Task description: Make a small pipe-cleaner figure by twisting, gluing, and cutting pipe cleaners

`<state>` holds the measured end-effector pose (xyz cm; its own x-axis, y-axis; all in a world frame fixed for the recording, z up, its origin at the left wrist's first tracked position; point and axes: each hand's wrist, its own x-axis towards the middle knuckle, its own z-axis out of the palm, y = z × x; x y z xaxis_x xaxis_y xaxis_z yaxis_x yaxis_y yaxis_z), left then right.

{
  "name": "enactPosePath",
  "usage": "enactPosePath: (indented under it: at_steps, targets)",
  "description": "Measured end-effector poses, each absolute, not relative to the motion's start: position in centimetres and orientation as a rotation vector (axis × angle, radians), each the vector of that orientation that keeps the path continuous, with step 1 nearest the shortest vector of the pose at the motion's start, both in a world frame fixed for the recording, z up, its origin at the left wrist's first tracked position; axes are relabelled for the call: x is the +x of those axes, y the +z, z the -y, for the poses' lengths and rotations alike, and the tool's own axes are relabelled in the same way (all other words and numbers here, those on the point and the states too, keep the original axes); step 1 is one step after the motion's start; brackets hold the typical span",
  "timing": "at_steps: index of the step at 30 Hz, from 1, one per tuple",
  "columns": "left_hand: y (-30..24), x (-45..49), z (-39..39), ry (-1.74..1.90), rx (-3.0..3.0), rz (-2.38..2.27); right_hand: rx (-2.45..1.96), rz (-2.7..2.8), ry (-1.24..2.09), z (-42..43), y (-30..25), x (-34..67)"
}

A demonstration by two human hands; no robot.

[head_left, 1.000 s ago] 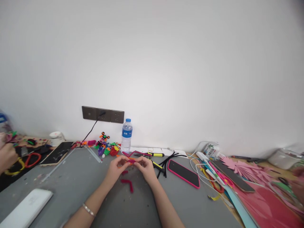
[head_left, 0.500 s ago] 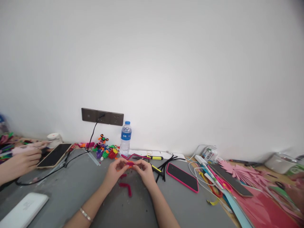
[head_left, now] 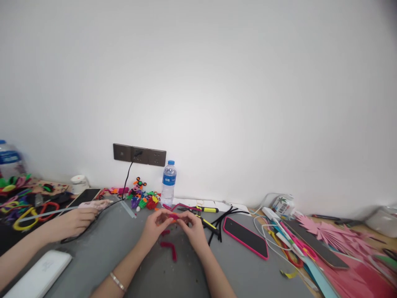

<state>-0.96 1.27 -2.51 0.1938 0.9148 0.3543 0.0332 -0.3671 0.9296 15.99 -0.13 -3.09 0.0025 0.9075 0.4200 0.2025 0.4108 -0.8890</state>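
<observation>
Both my hands meet over the grey table mat [head_left: 167, 281], fingertips pinched on a small piece of magenta and orange pipe cleaner [head_left: 173, 216]. My left hand [head_left: 156, 225] closes on its left side; my right hand [head_left: 192, 227] closes on its right. Fingers hide much of the piece. Just below them lies a bent magenta pipe cleaner [head_left: 169, 247], with a shorter bit above it. Behind my hands are a longer bent magenta pipe cleaner [head_left: 182, 204] and pliers with black and yellow handles [head_left: 210, 225]. Black pipe cleaners [head_left: 221, 219] lie right of the pliers.
A water bottle [head_left: 169, 182] stands by the wall beside colourful pipe-cleaner figures [head_left: 144, 198]. A pink-edged phone [head_left: 245, 237] lies at right, near a white cable, scissors and pink paper [head_left: 325, 234]. Another person's hand [head_left: 72, 223] reaches in at left, above a white power bank [head_left: 39, 275].
The whole view has shifted slightly left, so things sit further right. My hands keep their pinch on the piece. The other person's hand has moved right, towards the black cable.
</observation>
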Motion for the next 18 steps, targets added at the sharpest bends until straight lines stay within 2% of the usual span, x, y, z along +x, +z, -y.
enactPosePath:
  at_steps: [10,18]
  targets:
    - [-2.5,-1.2,-1.6,1.354,1.506,-0.946,-1.069,1.368,0.616,0.0,-2.1,16.5]
    - [-2.5,-0.8,-1.7,1.343,1.468,-0.874,-0.996,1.405,0.602,0.8,2.3,14.2]
